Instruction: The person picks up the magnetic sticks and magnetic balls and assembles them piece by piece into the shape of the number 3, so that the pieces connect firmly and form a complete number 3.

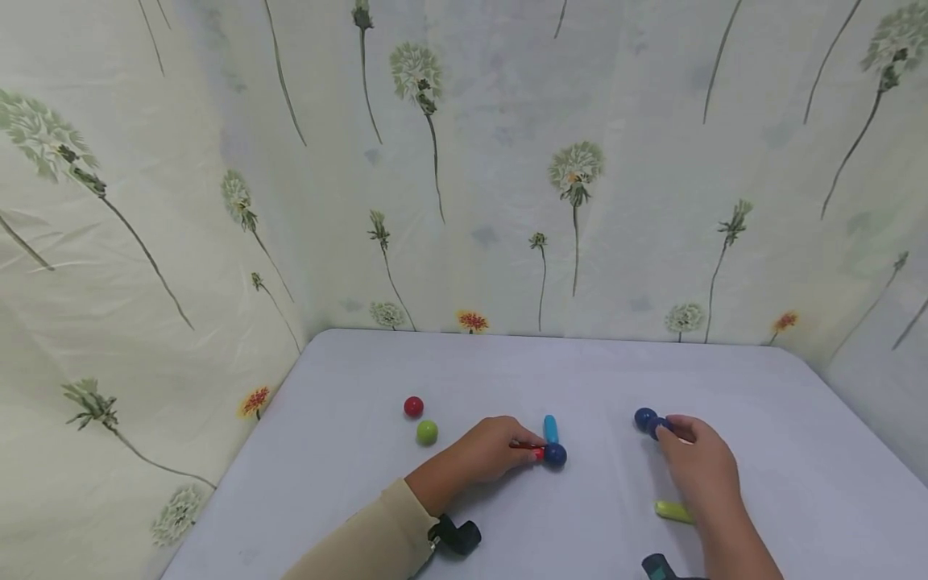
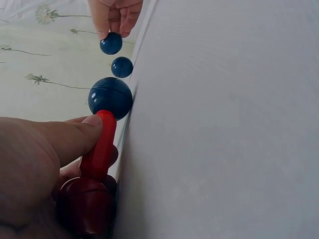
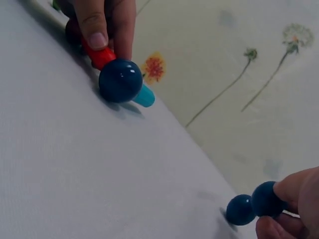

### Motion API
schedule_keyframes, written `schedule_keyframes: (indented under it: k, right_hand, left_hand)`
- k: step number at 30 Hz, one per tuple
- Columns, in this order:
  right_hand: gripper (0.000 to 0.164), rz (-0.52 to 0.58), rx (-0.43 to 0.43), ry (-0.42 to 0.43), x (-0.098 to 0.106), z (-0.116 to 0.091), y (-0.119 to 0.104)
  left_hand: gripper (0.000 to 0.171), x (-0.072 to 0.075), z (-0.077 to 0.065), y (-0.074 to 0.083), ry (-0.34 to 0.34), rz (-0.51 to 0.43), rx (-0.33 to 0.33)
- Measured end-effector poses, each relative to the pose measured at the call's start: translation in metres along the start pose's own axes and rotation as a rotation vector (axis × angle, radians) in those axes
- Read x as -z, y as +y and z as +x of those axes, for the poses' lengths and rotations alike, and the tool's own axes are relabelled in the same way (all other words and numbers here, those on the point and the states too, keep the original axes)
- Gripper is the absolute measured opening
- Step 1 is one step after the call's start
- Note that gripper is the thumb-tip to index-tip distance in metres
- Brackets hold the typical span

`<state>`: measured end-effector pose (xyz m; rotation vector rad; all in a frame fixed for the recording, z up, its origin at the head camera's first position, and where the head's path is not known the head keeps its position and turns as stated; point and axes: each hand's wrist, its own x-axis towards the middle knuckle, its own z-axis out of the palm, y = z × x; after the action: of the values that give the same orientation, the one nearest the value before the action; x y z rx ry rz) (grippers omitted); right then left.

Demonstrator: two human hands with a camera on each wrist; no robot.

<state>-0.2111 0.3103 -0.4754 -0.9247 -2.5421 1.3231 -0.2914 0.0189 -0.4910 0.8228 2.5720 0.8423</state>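
My left hand [image 1: 493, 451] grips a red stick [image 2: 99, 149] between thumb and fingers. A dark blue ball [image 1: 554, 456] sits at the stick's far end, and a dark red ball [image 2: 87, 206] is at the end nearer my palm. Just behind that blue ball, a turquoise stick [image 1: 551, 428] points away from me. On the right, my right hand [image 1: 703, 463] pinches another dark blue ball [image 3: 267, 198] with thumb and fingers. A third dark blue ball [image 1: 645, 418] is right beside it, to its left.
A bright red ball [image 1: 413, 407] and a green ball [image 1: 427, 432] lie left of my left hand. Partly covered by my right forearm is a yellow-green stick [image 1: 674, 511]. The white table [image 1: 348, 362] ends at a flower-printed cloth [image 1: 493, 242] behind and at the left.
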Motion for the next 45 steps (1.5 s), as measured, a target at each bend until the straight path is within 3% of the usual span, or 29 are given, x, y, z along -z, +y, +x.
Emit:
schedule_keyframes:
  k: [5,11,17,28,36,45]
  right_hand:
    - [0.058,0.018,0.046,-0.017,-0.008,-0.010,-0.007]
    - [0.056,0.017,0.128,-0.125,-0.025,-0.026,-0.018]
    - [0.054,-0.001,0.159,-0.206,-0.037,-0.029,-0.026]
    - [0.052,-0.028,0.209,-0.313,-0.054,-0.016,-0.033]
    - [0.048,-0.054,0.206,-0.334,-0.071,0.003,-0.042]
    - [0.046,-0.069,0.233,-0.354,-0.083,0.010,-0.054]
  left_hand:
    - [0.029,0.000,0.000,0.000,-0.011,-0.004,-0.003]
    - [0.028,0.000,-0.002,-0.001,-0.015,-0.027,0.004]
    - [0.029,0.002,0.000,0.002,-0.018,-0.037,-0.007]
    - [0.029,0.004,0.000,0.006,-0.034,-0.029,0.000]
    - [0.030,0.003,0.000,0.001,-0.034,-0.042,-0.014]
    - [0.030,0.003,0.003,-0.004,-0.023,-0.022,-0.030]
